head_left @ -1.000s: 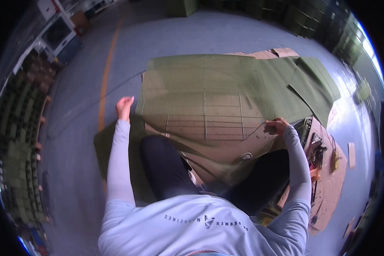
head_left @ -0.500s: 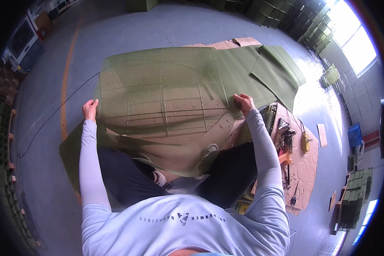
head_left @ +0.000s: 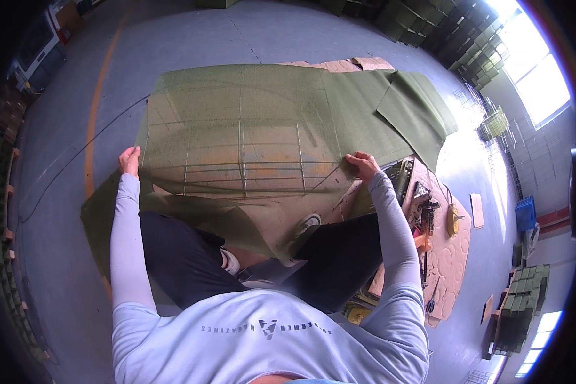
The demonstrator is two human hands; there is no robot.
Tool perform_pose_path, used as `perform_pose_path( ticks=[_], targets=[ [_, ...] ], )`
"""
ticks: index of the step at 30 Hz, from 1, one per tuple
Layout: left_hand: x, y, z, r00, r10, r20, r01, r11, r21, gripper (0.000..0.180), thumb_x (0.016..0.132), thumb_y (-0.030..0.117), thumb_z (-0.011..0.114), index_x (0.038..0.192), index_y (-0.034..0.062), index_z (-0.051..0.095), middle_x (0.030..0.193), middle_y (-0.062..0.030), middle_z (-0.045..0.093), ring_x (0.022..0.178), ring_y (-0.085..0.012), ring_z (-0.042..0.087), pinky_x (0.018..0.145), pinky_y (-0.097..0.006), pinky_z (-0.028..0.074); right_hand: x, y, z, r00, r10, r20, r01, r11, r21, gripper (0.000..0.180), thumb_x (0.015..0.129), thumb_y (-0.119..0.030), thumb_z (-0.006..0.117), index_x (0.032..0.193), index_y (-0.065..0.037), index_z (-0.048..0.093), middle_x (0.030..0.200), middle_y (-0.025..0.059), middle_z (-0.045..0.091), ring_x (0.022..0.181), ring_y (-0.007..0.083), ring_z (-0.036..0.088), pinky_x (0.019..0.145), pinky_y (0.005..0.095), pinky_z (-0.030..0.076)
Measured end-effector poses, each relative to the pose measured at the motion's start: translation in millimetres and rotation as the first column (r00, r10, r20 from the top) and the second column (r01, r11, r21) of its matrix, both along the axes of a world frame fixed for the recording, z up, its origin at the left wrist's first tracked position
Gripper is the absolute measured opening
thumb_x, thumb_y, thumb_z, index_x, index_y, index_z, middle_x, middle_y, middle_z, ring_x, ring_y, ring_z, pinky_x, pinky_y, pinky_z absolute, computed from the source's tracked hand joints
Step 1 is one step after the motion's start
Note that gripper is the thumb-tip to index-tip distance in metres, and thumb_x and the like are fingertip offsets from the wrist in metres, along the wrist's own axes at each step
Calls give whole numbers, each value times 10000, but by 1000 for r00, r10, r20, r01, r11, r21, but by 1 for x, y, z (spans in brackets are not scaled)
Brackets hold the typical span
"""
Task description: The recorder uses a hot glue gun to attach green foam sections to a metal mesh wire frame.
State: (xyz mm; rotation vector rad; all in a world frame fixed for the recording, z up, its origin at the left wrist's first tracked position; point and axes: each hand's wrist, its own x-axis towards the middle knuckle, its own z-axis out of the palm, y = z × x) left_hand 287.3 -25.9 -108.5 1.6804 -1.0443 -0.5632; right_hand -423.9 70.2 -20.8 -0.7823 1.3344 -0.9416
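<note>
A sheer green mesh fabric point(head_left: 198, 102) spreads over a metal wire frame point(head_left: 244, 147), whose bars show through the weave. At the sheet's left edge, my left hand point(head_left: 129, 161) pinches the fabric. My right hand point(head_left: 363, 166) grips it on the right, fingertips closed near the frame's right side. Loose mesh sags toward my legs, and a darker fold point(head_left: 102, 214) hangs at the left. More green fabric point(head_left: 416, 105) lies layered at the far right of the frame.
Beside my right leg, a cardboard sheet point(head_left: 451, 256) carries black tools point(head_left: 429, 211), a yellow object point(head_left: 453, 221) with a cord and scissors point(head_left: 431, 302). Stacked green goods point(head_left: 525, 297) stand at the right. A dark cable point(head_left: 83, 144) crosses the floor at left.
My left hand has shifted slightly left and my right hand slightly nearer, both still holding the mesh. The near loose part has been drawn up, so more of my shoes shows.
</note>
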Motion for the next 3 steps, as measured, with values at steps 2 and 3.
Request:
perform_pose_path(
  ticks=[2,3],
  targets=[
    [-8,0,4,1000,22,-21,-22,1000,-7,336,772,194,651,995,-50,591,912,-81,622,833,-133,545,778,-253,420,1,-3,-3,997,-42,57,48,994,-95,130,792,-138,635,831,-37,563,742,42,600,632,129,594,569,258,496],
    [-12,1,7,999,36,-24,-36,999,1,347,773,192,649,1014,-49,582,928,-86,622,845,-135,549,781,-251,420,0,-5,-4,998,-41,54,46,994,-95,130,792,-138,635,831,-37,563,742,42,600,632,129,594,569,258,496]
  ],
)
